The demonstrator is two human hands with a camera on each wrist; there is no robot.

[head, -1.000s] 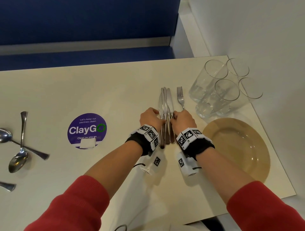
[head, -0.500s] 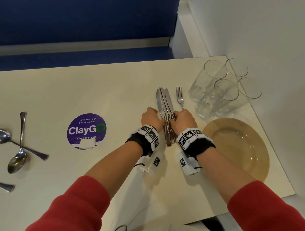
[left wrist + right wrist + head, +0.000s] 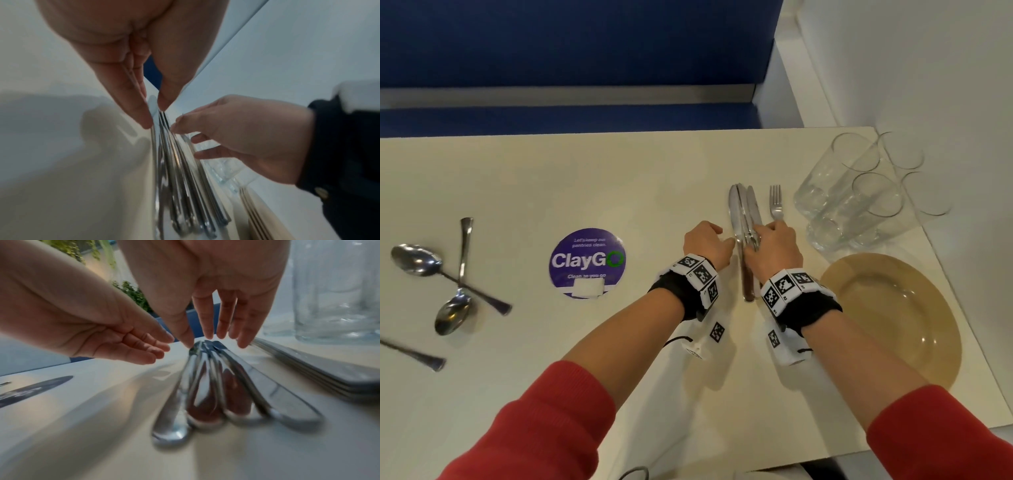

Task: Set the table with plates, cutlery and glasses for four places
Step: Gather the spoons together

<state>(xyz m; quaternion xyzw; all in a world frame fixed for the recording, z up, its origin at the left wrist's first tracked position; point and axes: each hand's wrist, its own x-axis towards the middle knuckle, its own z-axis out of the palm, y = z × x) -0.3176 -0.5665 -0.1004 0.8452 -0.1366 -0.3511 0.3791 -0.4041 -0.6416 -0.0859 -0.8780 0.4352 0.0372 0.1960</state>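
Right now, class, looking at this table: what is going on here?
A person in red sleeves is handling a bundle of knives lying on the table. The right hand holds the bundle between thumb and fingers. The left hand has its fingertips at the bundle's left edge, though a grip is unclear. A fork, four glasses and stacked plates wait to the right, spoons to the left. No place in view is set yet.

Purple ClayGo sticker [image 3: 587,262], blue bench [image 3: 571,116]
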